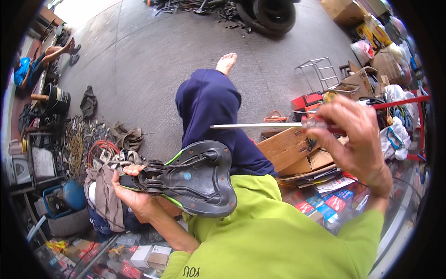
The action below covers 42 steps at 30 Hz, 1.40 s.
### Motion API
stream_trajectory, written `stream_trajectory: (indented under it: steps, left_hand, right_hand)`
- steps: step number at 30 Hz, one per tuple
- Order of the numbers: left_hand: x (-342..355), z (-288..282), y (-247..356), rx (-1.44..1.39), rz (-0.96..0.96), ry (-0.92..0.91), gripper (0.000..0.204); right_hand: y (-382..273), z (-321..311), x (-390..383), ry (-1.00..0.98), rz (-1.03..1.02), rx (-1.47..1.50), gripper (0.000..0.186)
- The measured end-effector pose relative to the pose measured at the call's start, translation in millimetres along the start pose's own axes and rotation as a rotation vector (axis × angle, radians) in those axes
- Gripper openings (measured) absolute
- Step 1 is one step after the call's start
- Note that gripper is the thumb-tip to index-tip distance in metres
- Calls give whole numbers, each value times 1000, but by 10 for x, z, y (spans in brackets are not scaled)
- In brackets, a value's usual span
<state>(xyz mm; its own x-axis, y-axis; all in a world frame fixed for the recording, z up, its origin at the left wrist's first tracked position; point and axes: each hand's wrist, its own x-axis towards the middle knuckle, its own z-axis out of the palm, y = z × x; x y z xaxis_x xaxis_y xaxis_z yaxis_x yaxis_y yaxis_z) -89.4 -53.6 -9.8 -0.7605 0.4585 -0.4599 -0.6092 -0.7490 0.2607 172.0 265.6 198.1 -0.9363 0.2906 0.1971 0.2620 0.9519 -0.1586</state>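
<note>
Bicycle saddle (191, 179), black with green edging, sits underside up just off centre toward 7 o'clock in the head view, my only feed. At 8 o'clock I have the left hand (141, 204) around its narrow nose end, beside the black seat clamp (155, 177); thumb and fingers curl in on it from opposite sides, though the saddle hides part of them. I read that hold as support: gripping the nose end leaves the broad underside facing up, uncovered. The wide end points toward 3 o'clock, by the green shirt (269, 214) and navy trousers (206, 102), so the lap may share the weight; I cannot tell whether it touches. At 3 o'clock the right hand (357, 135) holds a long screwdriver (260, 125) by its red handle (310, 123), seemingly pinched between thumb below and forefinger above; blur keeps me from judging the remaining fingers. The shaft runs level toward 9 o'clock, its tip near the centre, apart from the saddle, held up, I judge, so that it clears the trousers. Small boxes (335, 202) at 4 o'clock lie side by side, likely for display, while black tyres (282, 27) between 12 and 1 seem parked beyond the working space.
</note>
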Motion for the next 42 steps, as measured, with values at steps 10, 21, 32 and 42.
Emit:
stream_trajectory:
  steps: [10,21,32,42]
  left_hand:
    - [-12,17,37,42,98,127,36]
    - [-168,29,-936,-48,-65,-456,69]
    - [-285,272,-457,146,-71,-168,51]
    - [-255,-66,6,430,213,399,52]
  right_hand:
    - [-100,436,-283,-172,65,288,25]
    - [-113,729,-379,-198,152,355,24]
    - [-382,1504,-269,-237,229,862,22]
    - [-133,1354,-283,-191,217,789,17]
